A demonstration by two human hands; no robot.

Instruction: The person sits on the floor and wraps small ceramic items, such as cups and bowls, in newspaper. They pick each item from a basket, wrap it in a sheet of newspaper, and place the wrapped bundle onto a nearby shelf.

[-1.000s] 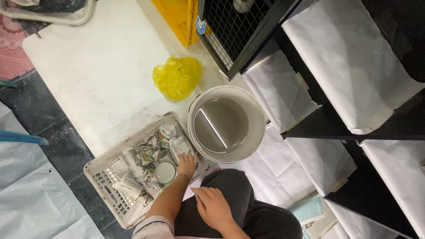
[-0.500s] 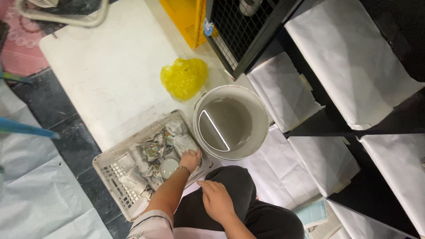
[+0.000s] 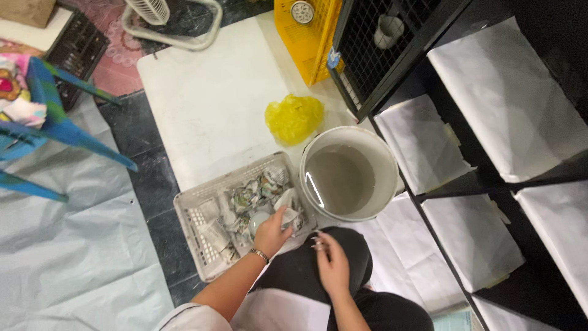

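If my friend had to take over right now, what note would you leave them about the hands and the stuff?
Left hand: in the grey basket, fingers on a small round pale cup among crumpled paper wraps.
Right hand: empty, fingers spread, over the lap.
White bucket of cloudy water stands right beside the basket; yellow bag lies behind it.
Done: nothing shows in the bucket.
Left: wrapped pieces fill the basket.

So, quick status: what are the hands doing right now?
Left hand in grey basket, touching paper-wrapped items. Right hand empty over lap. White bucket alongside.
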